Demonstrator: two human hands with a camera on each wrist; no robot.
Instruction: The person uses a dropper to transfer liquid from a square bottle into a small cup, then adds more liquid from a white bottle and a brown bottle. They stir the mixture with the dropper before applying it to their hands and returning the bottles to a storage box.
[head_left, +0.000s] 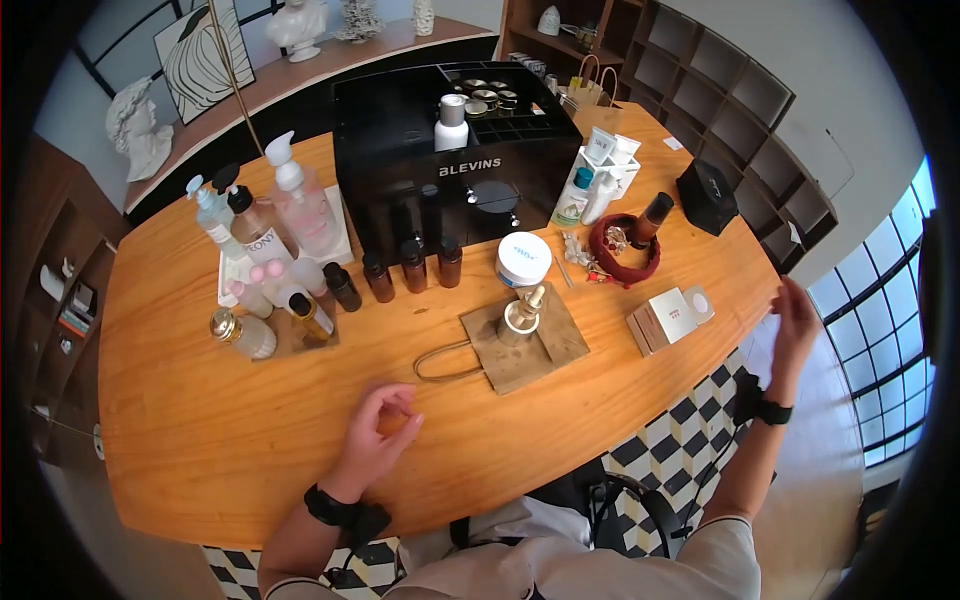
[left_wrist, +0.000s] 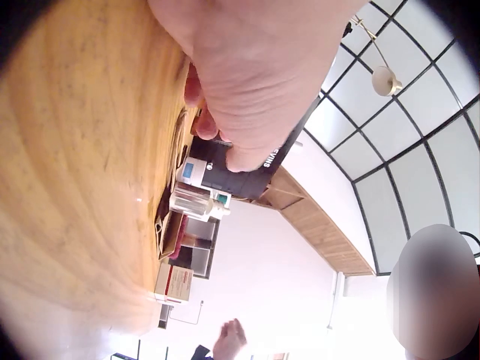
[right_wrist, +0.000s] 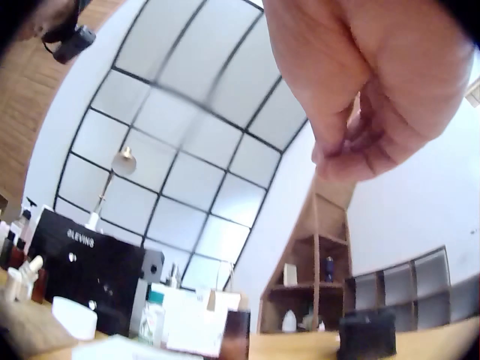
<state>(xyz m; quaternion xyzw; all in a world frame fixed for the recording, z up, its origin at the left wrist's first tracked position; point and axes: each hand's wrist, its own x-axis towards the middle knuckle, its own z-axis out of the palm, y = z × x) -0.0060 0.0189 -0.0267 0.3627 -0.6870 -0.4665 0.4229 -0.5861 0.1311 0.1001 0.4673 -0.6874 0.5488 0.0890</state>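
Presently, your left hand [head_left: 375, 440] is over the near side of the table [head_left: 480, 470], its fingers bent and its thumb set a little apart from them. That grip is narrow and holds nothing. Your right hand [head_left: 792, 325] is raised out past the table's right edge. Its grip is loosely curled with the fingertips close together, and nothing is seen in it.

The paper bag [head_left: 556, 345] lies flat near the middle of the table, its handle [head_left: 441, 379] looping out towards your left hand, with neither hand touching it. A gold-topped bottle [head_left: 518, 326] stands upright on the bag. Just behind is a white tub [head_left: 524, 262]; the pictures do not settle whether tub and bag touch.

To the right of the bag, you have a box [head_left: 665, 318] with a small round white item [head_left: 699, 303] beside it. Further back, a brown bottle [head_left: 654, 216] leans in a red bowl [head_left: 650, 272], and a black case [head_left: 707, 197] sits near the right edge. A black cabinet [head_left: 385, 165] marked BLEVINS occupies the far side, small dark bottles [head_left: 413, 268] lined up before it. Pump bottles [head_left: 306, 210] are grouped to its left.
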